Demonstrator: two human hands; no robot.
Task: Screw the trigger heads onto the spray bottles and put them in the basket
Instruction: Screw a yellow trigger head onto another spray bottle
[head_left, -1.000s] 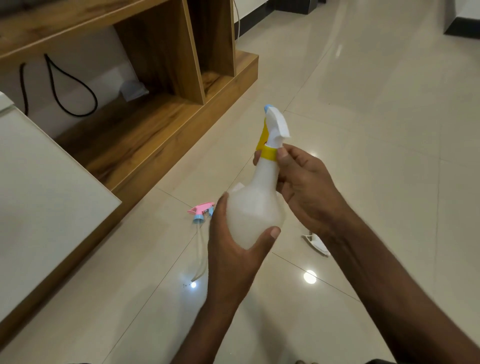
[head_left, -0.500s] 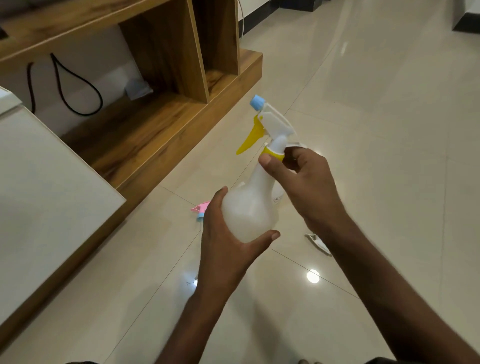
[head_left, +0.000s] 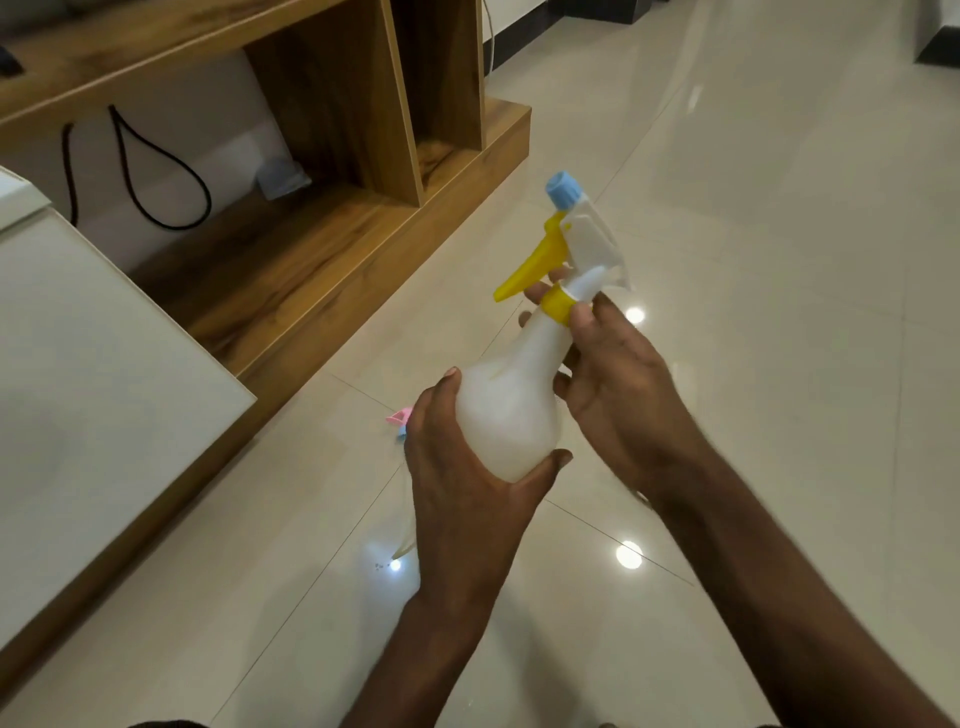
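A translucent white spray bottle (head_left: 506, 415) is held tilted in mid-air above the floor. My left hand (head_left: 462, 488) wraps around its round base. On its neck sits a white trigger head (head_left: 587, 244) with a yellow lever, a blue nozzle and a yellow collar (head_left: 557, 306). My right hand (head_left: 623, 395) pinches that collar with thumb and fingertips. A pink and blue trigger head (head_left: 400, 420) lies on the floor behind my left hand, mostly hidden, and its clear tube (head_left: 404, 545) trails toward me. No basket is in view.
A wooden shelf unit (head_left: 322, 244) runs along the upper left, with a black cable (head_left: 156, 171) hanging inside. A white cabinet top (head_left: 88, 374) fills the left edge. Glossy beige floor tiles (head_left: 779, 260) spread to the right.
The trigger head has turned on the neck: its yellow lever swung from facing away to pointing left. My right hand regripped the collar. The bottle rose slightly in view.
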